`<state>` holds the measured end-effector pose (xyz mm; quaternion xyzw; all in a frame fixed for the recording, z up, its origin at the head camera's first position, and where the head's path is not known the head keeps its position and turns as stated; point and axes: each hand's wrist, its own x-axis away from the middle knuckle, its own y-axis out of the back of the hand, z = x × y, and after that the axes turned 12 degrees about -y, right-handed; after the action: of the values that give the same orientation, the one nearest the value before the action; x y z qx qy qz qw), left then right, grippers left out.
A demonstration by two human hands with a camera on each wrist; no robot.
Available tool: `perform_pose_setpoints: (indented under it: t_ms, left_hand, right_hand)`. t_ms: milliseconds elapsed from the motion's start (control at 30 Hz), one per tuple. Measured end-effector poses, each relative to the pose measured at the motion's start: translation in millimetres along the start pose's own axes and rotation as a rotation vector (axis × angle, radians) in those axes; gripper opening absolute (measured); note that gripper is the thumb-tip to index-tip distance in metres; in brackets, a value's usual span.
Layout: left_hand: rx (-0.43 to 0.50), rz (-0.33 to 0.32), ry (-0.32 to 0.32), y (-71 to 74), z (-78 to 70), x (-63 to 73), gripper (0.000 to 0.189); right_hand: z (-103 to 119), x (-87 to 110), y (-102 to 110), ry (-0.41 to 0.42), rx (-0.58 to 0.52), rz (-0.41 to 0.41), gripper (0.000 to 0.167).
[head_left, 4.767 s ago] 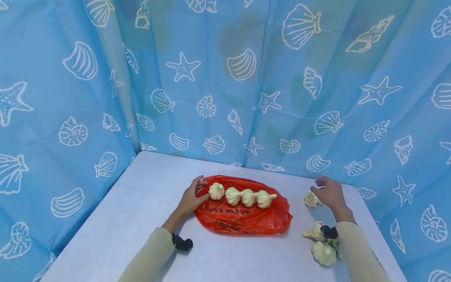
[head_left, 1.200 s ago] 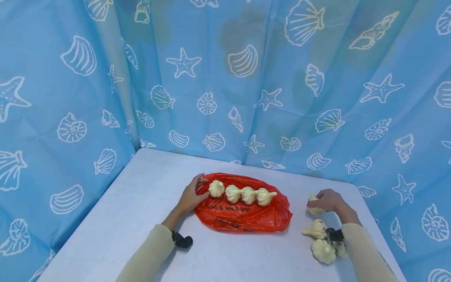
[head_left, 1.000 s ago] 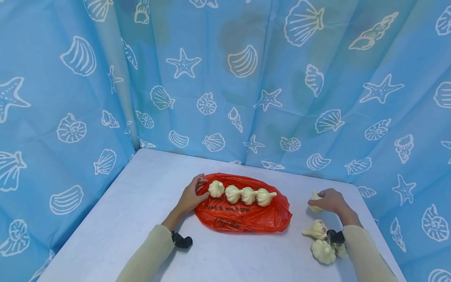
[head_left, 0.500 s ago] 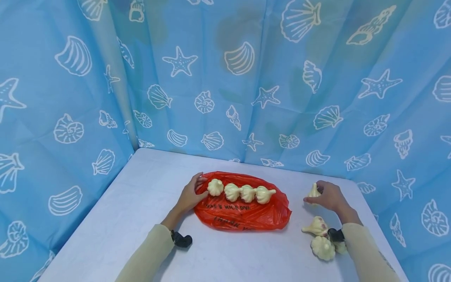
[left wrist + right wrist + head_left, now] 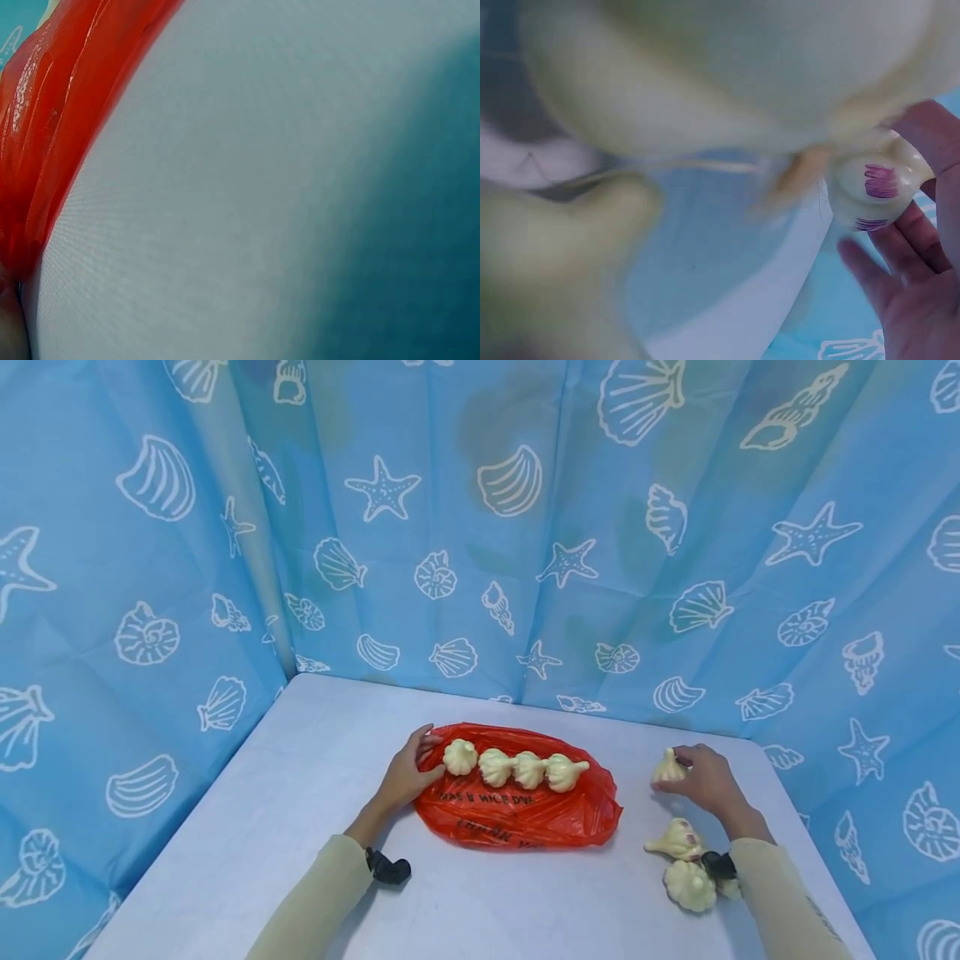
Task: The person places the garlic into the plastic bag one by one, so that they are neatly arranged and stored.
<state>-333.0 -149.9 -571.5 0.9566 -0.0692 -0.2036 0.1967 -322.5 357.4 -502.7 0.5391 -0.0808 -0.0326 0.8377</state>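
The right hand [image 5: 707,781] pinches an upright garlic bulb [image 5: 666,770], now shifted away from the loose bulbs [image 5: 690,887] by the wrist, likely being repositioned. Well leftward, the left hand [image 5: 401,779] holds the red plastic bag [image 5: 517,827] under four lined-up bulbs [image 5: 494,768].

At the centre of your head view you see a thin, crinkled, glossy plastic bag [image 5: 525,822] under smooth, faintly shiny garlic bulbs [image 5: 497,768], your matt tabletop [image 5: 225,827] and a creased, cloth-like curtain [image 5: 450,518] above.

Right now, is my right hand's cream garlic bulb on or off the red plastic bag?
Off: white table shows between bulb and bag.
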Motion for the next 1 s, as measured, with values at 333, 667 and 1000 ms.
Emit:
perform_pose_setpoints:
  t_ms: [333, 667, 1000]
  left_hand:
    - [0.004, -0.001, -0.007, -1.3, 1.2, 0.4, 0.079]
    - [0.02, 0.003, 0.006, -0.5, -0.4, 2.7, 0.079]
    - [0.017, -0.008, 0.01, 0.5, -2.9, 1.0, 0.08]
  right_hand:
    - [-7, 4.5, 0, 0.078, -0.031, -0.018, 0.066]
    - [0, 5.7, -5, -0.044, -0.066, 0.092, 0.079]
    - [4, 6.0, -2, -0.044, -0.09, 0.08, 0.081]
